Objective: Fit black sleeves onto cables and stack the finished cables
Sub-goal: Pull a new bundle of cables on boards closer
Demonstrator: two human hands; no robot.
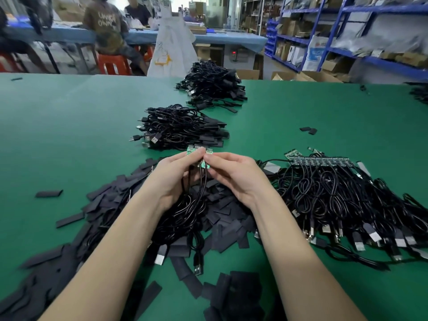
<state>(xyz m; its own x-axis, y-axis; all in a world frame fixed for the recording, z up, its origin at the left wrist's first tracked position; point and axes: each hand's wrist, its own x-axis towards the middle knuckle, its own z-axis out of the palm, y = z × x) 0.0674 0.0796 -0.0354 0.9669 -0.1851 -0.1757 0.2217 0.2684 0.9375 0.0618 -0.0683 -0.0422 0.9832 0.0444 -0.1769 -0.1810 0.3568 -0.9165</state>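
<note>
My left hand [176, 174] and my right hand [234, 174] meet above the green table [69, 135] and together hold a small bunch of black cables [190, 209] by their green circuit-board ends [196, 151]. The fingertips of both hands pinch the boards. The cables hang down to USB plugs [198, 267] near the table. Flat black sleeves [108, 198] lie scattered under and around my forearms. A heap of bare cables with board ends [335, 193] lies to the right. Two piles of sleeved cables sit ahead: the nearer pile [180, 128] and the farther pile [213, 84].
Loose sleeves [309, 130] lie on the table at mid right and one [48, 193] at the left. Beyond the far edge are seated persons [108, 26], red stools [113, 63], a white sack [171, 42], cardboard boxes [308, 76] and blue shelving [347, 31].
</note>
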